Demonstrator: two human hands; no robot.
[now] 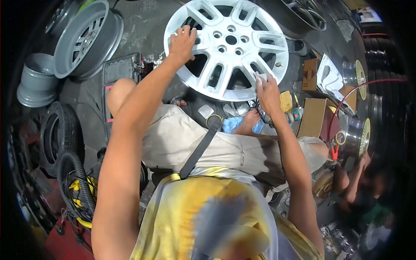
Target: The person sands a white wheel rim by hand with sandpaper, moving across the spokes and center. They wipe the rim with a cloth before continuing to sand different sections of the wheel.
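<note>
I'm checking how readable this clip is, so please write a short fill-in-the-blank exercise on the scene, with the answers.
1. The silver wheel rim has ___ bolt holes around its center hole.
2. Of the left hand and right hand, the one nearer the cardboard boxes is the ___.
3. The thin hose curving along the picture's right side is colored ___.

Missing words: five; right; red

From this standing position, no text, brand or number is legible. Just to the right of the right hand (268, 90), a small brown cardboard box (308, 69) bears a small dark marking, too small to read. Beside that box, farther from the same hand, creased white paper sheets (330, 77) yield no characters that can be made out.
</note>
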